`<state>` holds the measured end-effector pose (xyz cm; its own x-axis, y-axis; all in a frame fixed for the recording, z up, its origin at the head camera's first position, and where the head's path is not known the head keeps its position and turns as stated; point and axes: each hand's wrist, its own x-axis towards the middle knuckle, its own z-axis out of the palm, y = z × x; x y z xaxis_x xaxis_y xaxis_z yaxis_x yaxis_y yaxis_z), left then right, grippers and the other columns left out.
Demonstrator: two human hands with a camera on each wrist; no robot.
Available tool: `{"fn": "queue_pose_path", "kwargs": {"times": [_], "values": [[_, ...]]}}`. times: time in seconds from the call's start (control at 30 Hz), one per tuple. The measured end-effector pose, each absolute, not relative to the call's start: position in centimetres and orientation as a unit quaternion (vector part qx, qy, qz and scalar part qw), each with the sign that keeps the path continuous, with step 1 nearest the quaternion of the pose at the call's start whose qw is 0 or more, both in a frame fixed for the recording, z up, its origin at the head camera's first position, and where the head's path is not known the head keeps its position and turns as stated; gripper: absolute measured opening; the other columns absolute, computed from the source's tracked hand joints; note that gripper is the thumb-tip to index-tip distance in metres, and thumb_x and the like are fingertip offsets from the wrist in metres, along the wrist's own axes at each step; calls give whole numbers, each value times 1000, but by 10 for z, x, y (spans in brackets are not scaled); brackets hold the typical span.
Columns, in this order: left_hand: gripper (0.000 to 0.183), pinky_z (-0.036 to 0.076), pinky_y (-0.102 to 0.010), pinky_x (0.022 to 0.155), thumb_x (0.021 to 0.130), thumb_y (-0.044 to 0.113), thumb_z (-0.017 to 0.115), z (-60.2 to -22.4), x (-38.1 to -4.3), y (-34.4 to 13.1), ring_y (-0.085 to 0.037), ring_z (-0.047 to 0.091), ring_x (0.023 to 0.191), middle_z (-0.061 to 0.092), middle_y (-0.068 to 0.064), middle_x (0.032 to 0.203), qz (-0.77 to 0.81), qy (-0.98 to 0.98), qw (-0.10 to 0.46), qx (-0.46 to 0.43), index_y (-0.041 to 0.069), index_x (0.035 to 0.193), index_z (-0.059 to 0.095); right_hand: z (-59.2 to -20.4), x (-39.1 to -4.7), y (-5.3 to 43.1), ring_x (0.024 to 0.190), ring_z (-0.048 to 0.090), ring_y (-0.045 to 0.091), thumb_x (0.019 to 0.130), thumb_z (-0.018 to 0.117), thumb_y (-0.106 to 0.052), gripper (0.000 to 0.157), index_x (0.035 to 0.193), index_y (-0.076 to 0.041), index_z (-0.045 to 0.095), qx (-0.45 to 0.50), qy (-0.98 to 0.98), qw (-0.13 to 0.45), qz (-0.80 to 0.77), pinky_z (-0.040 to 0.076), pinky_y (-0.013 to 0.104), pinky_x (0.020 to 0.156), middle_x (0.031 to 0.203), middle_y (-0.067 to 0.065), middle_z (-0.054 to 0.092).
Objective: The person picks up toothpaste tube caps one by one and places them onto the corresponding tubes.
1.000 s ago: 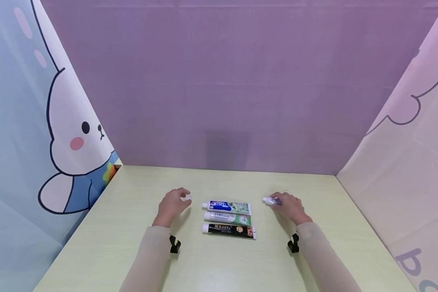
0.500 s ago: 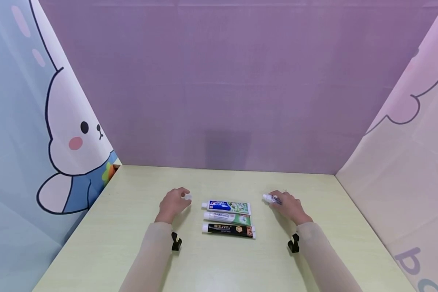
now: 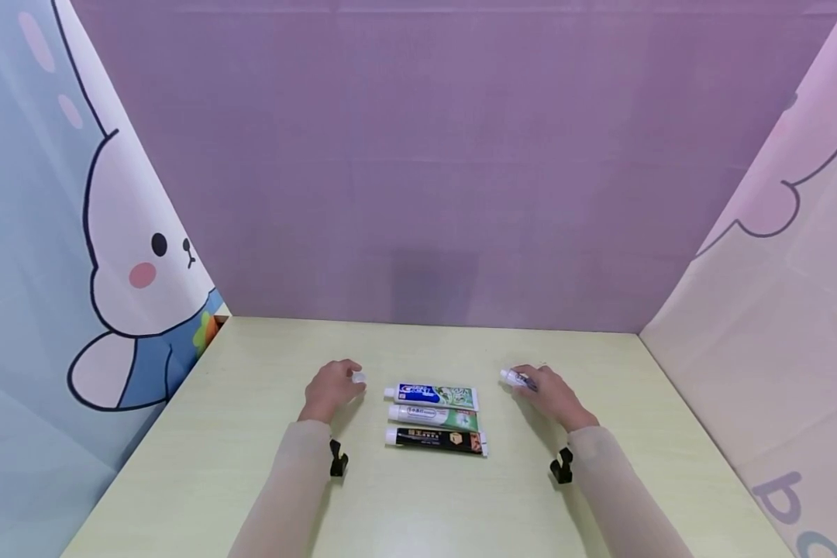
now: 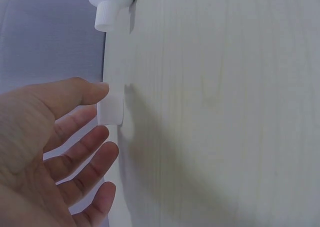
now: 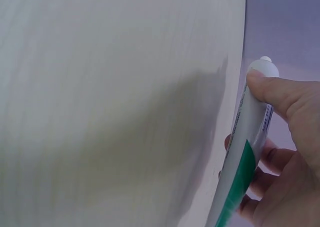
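My left hand (image 3: 329,387) pinches a small white cap (image 4: 110,110) between thumb and index finger, its other fingers spread loosely. Over on the right, my right hand (image 3: 549,391) grips a white toothpaste tube (image 5: 246,132) with a green patch, thumb near the shoulder end. The tube's narrow white nozzle (image 5: 266,59) is bare, without a cap. Between the hands lie three capped toothpaste tubes in a row: a blue and green one (image 3: 437,396), a white and green one (image 3: 435,418) and a black one (image 3: 437,439), caps pointing left.
The pale wooden table (image 3: 418,504) meets a purple cloth backdrop (image 3: 418,170) at its far edge. Printed cloth panels stand at the left (image 3: 28,310) and right (image 3: 781,325).
The nozzle end of the tube in my right hand has shifted slightly up and left. My left hand keeps its pinch on the cap. The three lying tubes stay in place.
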<state>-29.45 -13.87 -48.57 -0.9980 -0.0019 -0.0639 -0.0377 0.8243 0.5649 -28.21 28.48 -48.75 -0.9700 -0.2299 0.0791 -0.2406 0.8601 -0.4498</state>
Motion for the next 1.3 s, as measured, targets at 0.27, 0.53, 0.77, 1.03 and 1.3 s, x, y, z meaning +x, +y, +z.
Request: {"fn": "queue_pose_path", "kwargs": {"times": [0.27, 0.53, 0.77, 1.03, 1.3], "values": [[39, 50, -50, 76, 89, 24, 73, -486, -295, -139, -27, 62, 101, 65, -6, 116, 291, 956, 32, -10, 14, 126, 69, -485, -281, 283, 89, 56, 25, 99, 65, -20, 38, 135, -9, 61, 125, -961, 1, 245, 49, 49, 78, 107, 15, 59], [34, 49, -51, 79, 91, 24, 72, -491, -299, -139, -26, 62, 103, 67, -5, 114, 289, 957, 26, -18, 16, 124, 69, -480, -280, 277, 95, 61, 27, 102, 59, -17, 37, 137, -6, 56, 144, -956, -12, 254, 50, 49, 81, 123, 19, 64], [34, 48, -51, 81, 91, 24, 71, -488, -298, -138, -28, 63, 103, 69, -5, 114, 293, 955, 27, -19, 16, 124, 69, -479, -278, 277, 96, 61, 27, 103, 57, -19, 36, 138, -9, 55, 142, -956, -20, 254, 50, 50, 80, 123, 16, 64], [34, 50, -49, 78, 92, 25, 69, -482, -295, -138, -27, 65, 102, 69, -5, 116, 290, 956, 28, -19, 16, 124, 69, -480, -277, 277, 102, 60, 26, 104, 57, -26, 39, 141, -12, 54, 139, -953, -25, 268, 49, 52, 84, 129, 14, 62], [33, 50, -49, 78, 91, 27, 69, -479, -291, -138, -30, 66, 104, 68, -7, 121, 303, 953, 24, -18, 17, 123, 69, -481, -275, 277, 96, 58, 21, 104, 56, -30, 40, 140, -13, 55, 144, -944, -28, 297, 49, 45, 82, 126, 11, 63]]}}
